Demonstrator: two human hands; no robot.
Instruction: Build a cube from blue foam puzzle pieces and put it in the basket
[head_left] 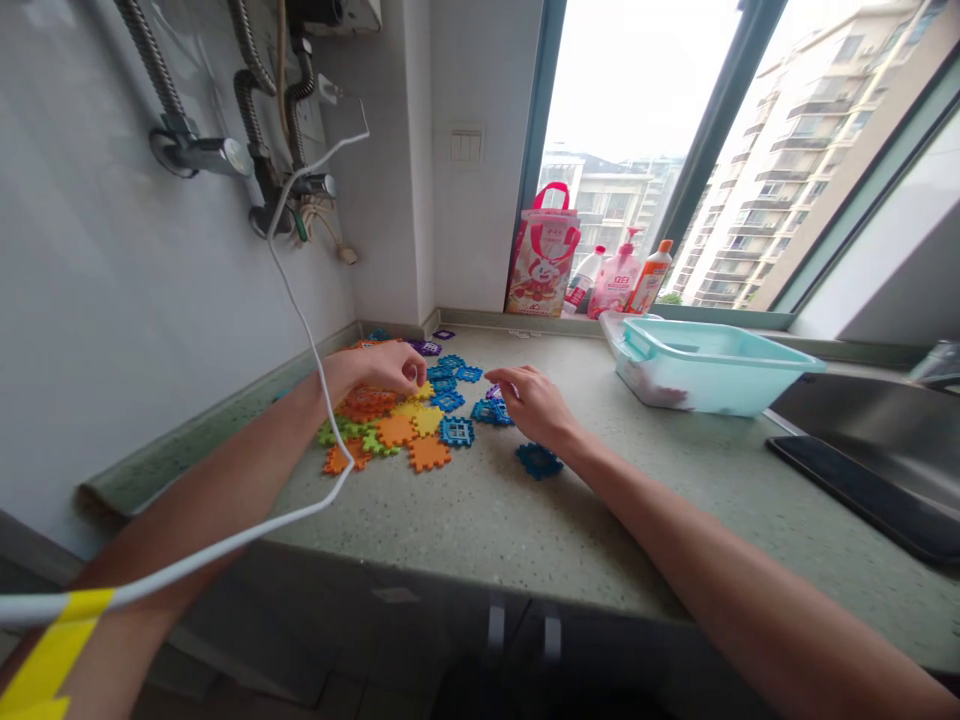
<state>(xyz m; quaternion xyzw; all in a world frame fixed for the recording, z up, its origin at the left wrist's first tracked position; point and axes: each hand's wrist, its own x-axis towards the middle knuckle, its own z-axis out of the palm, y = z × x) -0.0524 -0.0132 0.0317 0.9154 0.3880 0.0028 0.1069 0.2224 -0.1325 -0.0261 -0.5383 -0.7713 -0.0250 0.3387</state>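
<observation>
A heap of flat toothed plastic tiles (409, 420) in orange, yellow, green, blue and purple lies on the speckled grey countertop (525, 510) by the left wall. My left hand (386, 366) hovers over the heap with fingers curled in a pinch near a yellow tile; what it holds, if anything, is hidden. My right hand (534, 405) rests palm down with fingers bent over blue and purple tiles (489, 408), touching them. One blue tile (538, 460) lies apart beside my right wrist.
A pale blue plastic basin (705, 365) stands at the right, with a steel sink (870, 450) beyond it. A pink bag (543, 262) and bottles (626, 280) stand on the window sill. A white cable (300, 300) hangs from wall pipes across my left arm.
</observation>
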